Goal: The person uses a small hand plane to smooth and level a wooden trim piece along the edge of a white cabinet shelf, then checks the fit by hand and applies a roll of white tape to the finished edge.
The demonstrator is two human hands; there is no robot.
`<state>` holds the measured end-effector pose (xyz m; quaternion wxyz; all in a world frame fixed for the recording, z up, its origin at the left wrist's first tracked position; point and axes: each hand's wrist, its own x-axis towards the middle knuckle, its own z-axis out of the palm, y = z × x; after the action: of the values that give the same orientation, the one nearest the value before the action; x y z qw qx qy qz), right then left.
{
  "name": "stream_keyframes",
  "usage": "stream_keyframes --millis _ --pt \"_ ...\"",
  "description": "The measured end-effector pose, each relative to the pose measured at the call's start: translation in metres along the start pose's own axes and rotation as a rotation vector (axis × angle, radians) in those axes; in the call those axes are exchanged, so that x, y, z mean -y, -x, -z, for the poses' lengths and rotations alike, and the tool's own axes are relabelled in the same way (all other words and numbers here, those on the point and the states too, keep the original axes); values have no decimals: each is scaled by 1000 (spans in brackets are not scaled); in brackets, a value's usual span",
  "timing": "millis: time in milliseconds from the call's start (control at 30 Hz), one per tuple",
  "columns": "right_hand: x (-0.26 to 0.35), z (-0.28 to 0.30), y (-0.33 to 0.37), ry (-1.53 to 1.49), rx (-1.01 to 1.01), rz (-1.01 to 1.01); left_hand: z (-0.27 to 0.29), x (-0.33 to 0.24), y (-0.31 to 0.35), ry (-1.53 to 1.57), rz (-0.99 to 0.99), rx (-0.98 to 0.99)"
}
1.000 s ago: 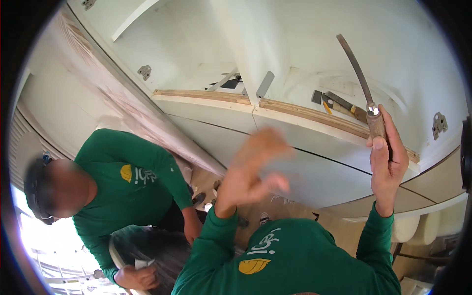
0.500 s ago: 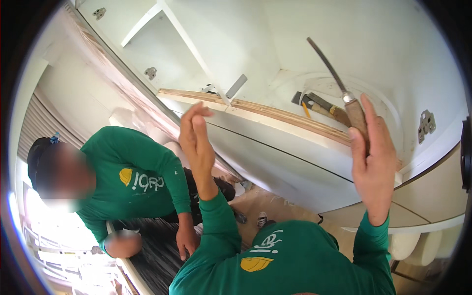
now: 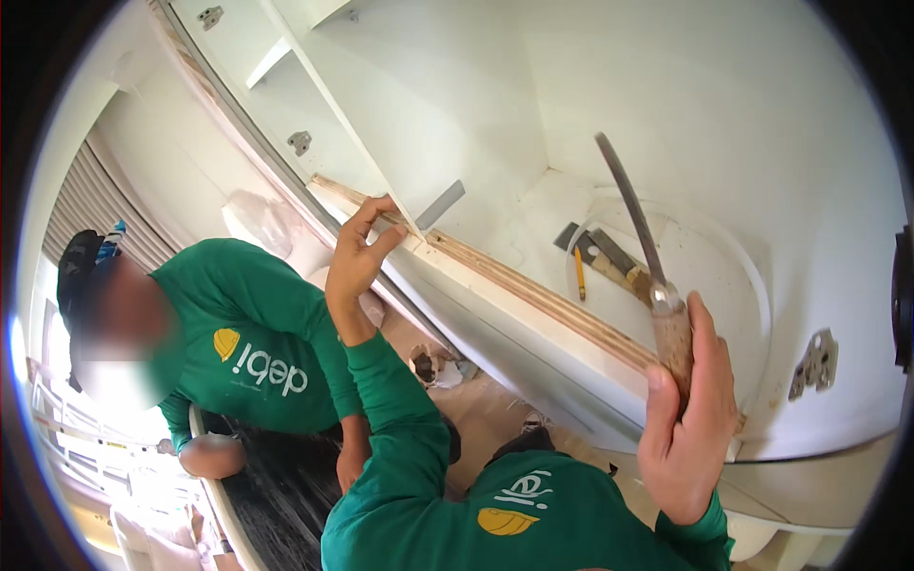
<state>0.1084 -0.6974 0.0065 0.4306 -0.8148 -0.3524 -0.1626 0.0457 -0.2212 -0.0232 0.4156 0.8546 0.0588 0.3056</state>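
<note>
In my right hand [image 3: 693, 423] is a file-like hand tool [image 3: 629, 202], its long, narrow, slightly curved dark metal blade pointing up and away. A metal collar joins it to a worn wooden handle, partly hidden by my fingers. My left hand [image 3: 355, 262] is at the layered plywood edge [image 3: 543, 295] of a white cabinet, fingers bent over the edge and thumb near the foot of a thin white divider [image 3: 354, 138]. Just right of that divider a flat grey strip [image 3: 441, 204] sticks up.
Inside the cabinet lie wooden-handled tools [image 3: 609, 252], a yellow pencil [image 3: 579, 274] and a curved white strip [image 3: 757, 271]. Hinge plates [image 3: 814, 364] are fixed to its walls. A co-worker in a green shirt [image 3: 252, 324] is close at my left, beside a black-covered surface [image 3: 286, 481].
My left hand has come from the air onto the cabinet edge. My right hand, still holding the tool, sits lower and slightly further left. The view has shifted.
</note>
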Motion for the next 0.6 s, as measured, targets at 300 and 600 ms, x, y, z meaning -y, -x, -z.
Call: stream_keyframes --millis 300,600 --pt "32 12 -11 92 21 -257 14 -35 -36 67 185 177" --pt "39 17 -13 -14 86 -353 28 0 -34 93 -27 230"
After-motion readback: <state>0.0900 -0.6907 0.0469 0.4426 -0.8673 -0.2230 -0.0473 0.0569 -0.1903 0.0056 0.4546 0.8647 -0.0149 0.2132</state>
